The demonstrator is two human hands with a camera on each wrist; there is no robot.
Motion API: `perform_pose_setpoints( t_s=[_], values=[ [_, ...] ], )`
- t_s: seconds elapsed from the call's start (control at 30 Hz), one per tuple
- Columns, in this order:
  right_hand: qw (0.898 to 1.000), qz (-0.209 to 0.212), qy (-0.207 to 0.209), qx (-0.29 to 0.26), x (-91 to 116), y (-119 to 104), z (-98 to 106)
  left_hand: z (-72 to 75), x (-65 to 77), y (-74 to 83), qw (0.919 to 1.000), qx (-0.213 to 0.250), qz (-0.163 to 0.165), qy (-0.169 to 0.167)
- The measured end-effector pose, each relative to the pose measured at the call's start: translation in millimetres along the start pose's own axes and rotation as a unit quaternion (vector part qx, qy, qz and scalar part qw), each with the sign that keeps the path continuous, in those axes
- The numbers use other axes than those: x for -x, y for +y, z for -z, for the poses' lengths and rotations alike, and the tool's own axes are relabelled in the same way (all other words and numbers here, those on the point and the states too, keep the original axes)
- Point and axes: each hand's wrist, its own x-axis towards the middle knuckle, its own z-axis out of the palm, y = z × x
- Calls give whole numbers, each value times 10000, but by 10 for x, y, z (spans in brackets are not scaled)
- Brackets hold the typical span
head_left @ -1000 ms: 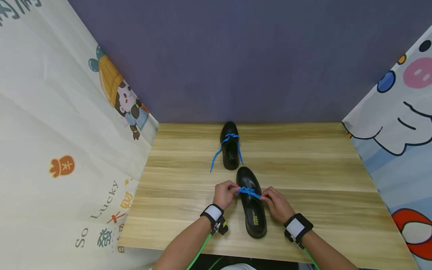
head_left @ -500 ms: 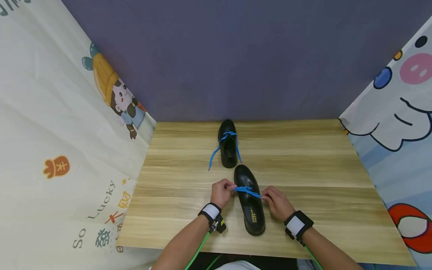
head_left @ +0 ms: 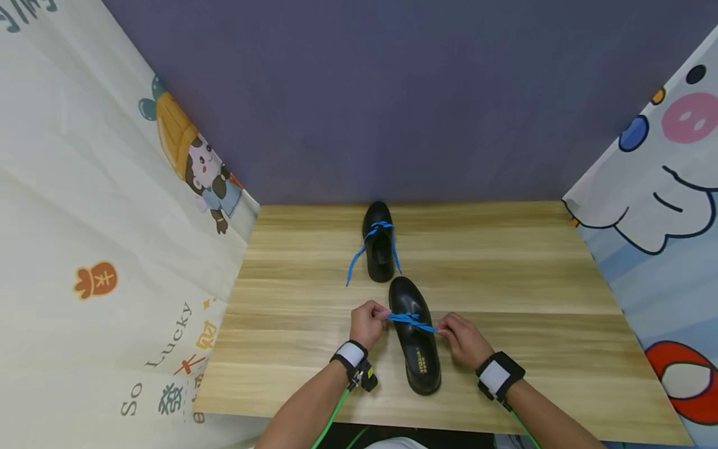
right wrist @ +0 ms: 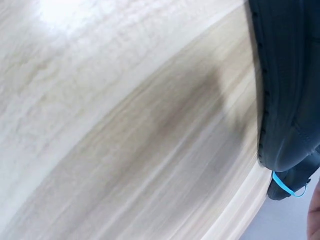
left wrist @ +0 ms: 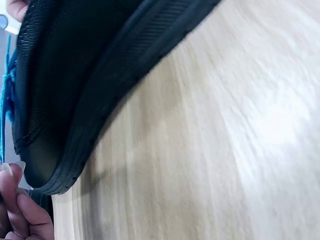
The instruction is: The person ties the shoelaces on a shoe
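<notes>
A black leather shoe (head_left: pixel 422 368) lies on the table with its toe pointing away from me. Its blue shoelace (head_left: pixel 408 318) is drawn across the front in a bow-like tangle. My left hand (head_left: pixel 367 325) pinches the lace at the left side, and my right hand (head_left: pixel 464 340) pinches it at the right. In the left wrist view, the fingertips (left wrist: pixel 11 172) grip the lace beside the shoe's toe. The right wrist view catches only a sliver of the hand (right wrist: pixel 314 215) at its edge; the pinch is out of that view.
Beyond the toe stands a second black shoe (head_left: pixel 380 259), its blue lace ends (head_left: pixel 356 263) trailing loose on both sides. The wooden table (head_left: pixel 521 262) meets a dark wall panel (head_left: pixel 415 106) at the back. Printed curtains (head_left: pixel 112 206) hang at the sides.
Both hands have drawn slightly apart, left hand leftward and right hand rightward, stretching the blue lace wider across the shoe. The camera view has shifted a little.
</notes>
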Motion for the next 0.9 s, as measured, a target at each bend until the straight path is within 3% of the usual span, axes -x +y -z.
perform_pose_setpoints(
  t_s=[0.17, 0.3, 0.37, 0.5, 0.57, 0.67, 0.8, 0.9],
  values=[
    [9999, 19, 105, -129, 20, 18, -37, -1, -4, -19, 9985, 476, 247, -113],
    [9987, 127, -28, -485, 5, 48, -33, 23, -13, -26, 9970, 646, 228, -352],
    [9982, 88, -124, -581, -15, 61, -3, 47, -20, -16, 9976, 477, 11, -506],
    [9981, -270, -103, -541, -90, 65, 98, 94, -52, 14, 9947, -265, -813, -575],
    [9982, -415, 29, -425, -146, 52, 134, 110, -79, 35, 9889, -610, -1224, -586],
    [9983, -501, 63, -297, -235, 5, 140, 113, -123, 71, 9762, -1075, -1656, -899],
    [9971, -549, -432, -303, -311, -95, 65, 82, -154, 109, 9545, -1758, -1895, -1487],
    [9953, -559, -721, -327, -323, -159, -6, 55, -148, 130, 9473, -1949, -1949, -1634]
  ],
)
